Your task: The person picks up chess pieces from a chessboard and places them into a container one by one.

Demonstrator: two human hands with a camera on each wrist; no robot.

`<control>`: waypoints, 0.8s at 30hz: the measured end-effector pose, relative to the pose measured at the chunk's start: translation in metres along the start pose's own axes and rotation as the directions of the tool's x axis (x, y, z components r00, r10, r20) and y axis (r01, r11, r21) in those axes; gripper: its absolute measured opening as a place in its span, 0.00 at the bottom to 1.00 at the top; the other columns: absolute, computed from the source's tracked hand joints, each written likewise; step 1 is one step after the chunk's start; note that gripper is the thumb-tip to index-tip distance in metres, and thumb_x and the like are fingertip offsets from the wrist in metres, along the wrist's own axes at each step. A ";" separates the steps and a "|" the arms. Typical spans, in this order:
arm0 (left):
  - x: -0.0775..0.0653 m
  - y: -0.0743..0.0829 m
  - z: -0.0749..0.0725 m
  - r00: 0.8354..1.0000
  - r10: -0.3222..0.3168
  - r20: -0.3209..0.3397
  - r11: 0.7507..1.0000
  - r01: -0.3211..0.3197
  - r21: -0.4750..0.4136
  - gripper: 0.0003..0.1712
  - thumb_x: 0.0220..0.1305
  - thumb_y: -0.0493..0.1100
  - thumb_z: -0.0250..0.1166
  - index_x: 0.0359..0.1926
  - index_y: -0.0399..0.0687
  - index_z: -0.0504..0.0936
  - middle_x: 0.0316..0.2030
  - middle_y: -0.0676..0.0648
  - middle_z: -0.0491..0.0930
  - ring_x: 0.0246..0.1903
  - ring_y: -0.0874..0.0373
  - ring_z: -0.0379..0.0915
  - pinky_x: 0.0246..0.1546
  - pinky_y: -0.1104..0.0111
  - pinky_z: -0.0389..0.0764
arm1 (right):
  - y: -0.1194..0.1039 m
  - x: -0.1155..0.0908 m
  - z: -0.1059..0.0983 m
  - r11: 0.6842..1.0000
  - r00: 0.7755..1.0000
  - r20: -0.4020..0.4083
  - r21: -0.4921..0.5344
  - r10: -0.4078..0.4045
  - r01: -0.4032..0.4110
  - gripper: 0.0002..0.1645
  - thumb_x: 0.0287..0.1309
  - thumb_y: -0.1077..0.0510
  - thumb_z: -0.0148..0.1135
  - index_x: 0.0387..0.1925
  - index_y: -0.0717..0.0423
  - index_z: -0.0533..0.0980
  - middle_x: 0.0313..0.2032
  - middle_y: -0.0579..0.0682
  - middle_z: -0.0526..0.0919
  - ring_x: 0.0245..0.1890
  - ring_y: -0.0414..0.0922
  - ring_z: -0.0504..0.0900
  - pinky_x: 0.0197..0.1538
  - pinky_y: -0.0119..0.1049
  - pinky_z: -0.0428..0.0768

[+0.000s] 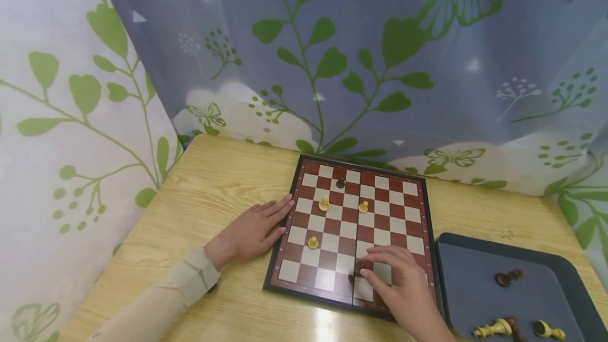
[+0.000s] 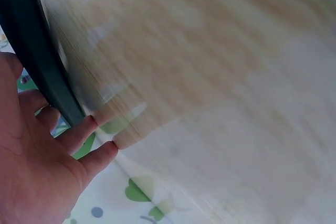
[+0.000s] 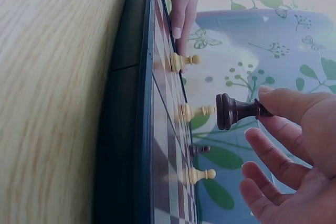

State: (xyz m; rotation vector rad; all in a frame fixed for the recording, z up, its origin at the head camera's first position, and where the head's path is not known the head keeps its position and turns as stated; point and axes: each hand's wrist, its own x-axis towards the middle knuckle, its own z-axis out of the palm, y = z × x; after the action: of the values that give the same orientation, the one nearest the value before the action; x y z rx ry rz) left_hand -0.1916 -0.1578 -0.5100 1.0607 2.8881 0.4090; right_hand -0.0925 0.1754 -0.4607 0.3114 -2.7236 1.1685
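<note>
My right hand (image 1: 399,278) hovers over the near right half of a chessboard (image 1: 325,280). Between thumb and index finger it pinches a dark brown chess piece (image 3: 239,111) by its top, its wide base turned toward the board and apart from it. My left hand (image 1: 252,228) lies flat beside the board, fingertips at its left edge. On the board stand a light pawn (image 1: 313,242) near the left hand, a taller light piece (image 1: 324,203), another light pawn (image 1: 363,207) and a small dark piece (image 1: 340,182) toward the back.
A dark grey tray (image 1: 470,257) sits against the board's right side. In it lie a dark piece (image 1: 508,277), a tall light piece (image 1: 494,328) and other pieces. A leaf-patterned curtain (image 1: 332,94) hangs behind the wooden table (image 1: 228,178).
</note>
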 end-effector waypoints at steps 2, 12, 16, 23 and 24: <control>0.000 0.000 0.000 1.000 0.000 -0.002 1.000 0.000 0.001 0.35 0.81 0.55 0.46 0.80 0.46 0.54 0.80 0.46 0.51 0.73 0.39 0.61 0.71 0.44 0.67 | 0.002 -0.003 -0.002 1.000 1.000 -0.014 0.000 -0.003 0.003 0.16 0.48 0.65 0.79 0.37 0.43 0.87 0.45 0.41 0.87 0.52 0.37 0.76 0.54 0.33 0.78; 0.001 0.000 -0.003 1.000 -0.005 0.006 1.000 0.005 0.002 0.35 0.81 0.55 0.46 0.80 0.46 0.54 0.80 0.47 0.50 0.73 0.39 0.61 0.71 0.45 0.66 | 0.005 -0.015 -0.010 0.999 0.996 -0.088 -0.034 0.006 -0.009 0.17 0.48 0.67 0.79 0.39 0.48 0.87 0.44 0.37 0.87 0.51 0.33 0.75 0.53 0.28 0.74; 0.001 0.000 -0.002 1.000 -0.007 0.011 1.000 0.007 0.002 0.35 0.81 0.55 0.46 0.80 0.46 0.54 0.80 0.47 0.50 0.73 0.39 0.61 0.72 0.45 0.66 | 0.010 -0.021 -0.012 0.999 0.992 -0.123 -0.039 0.013 -0.018 0.17 0.48 0.68 0.78 0.40 0.49 0.87 0.43 0.39 0.87 0.51 0.29 0.74 0.53 0.27 0.72; 0.001 0.000 0.000 1.000 -0.006 0.008 1.000 0.006 -0.009 0.35 0.81 0.54 0.46 0.80 0.45 0.54 0.80 0.47 0.49 0.73 0.40 0.61 0.72 0.45 0.66 | 0.016 -0.028 -0.019 0.994 0.983 -0.159 -0.041 0.096 -0.103 0.15 0.50 0.68 0.77 0.40 0.50 0.87 0.44 0.44 0.87 0.51 0.25 0.70 0.54 0.34 0.72; 0.001 0.001 0.000 1.000 -0.005 0.007 1.000 0.005 -0.010 0.35 0.80 0.54 0.47 0.80 0.45 0.54 0.80 0.47 0.50 0.73 0.40 0.61 0.72 0.45 0.66 | 0.016 -0.029 -0.021 0.992 0.981 -0.159 -0.050 0.106 -0.115 0.15 0.50 0.67 0.77 0.40 0.50 0.87 0.44 0.44 0.87 0.51 0.26 0.70 0.55 0.36 0.73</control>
State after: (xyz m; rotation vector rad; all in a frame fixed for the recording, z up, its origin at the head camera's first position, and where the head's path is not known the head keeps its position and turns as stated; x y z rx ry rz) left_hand -0.1914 -0.1565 -0.5097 1.0509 2.8786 0.4185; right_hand -0.0676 0.2051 -0.4642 0.0575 -2.6606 1.0869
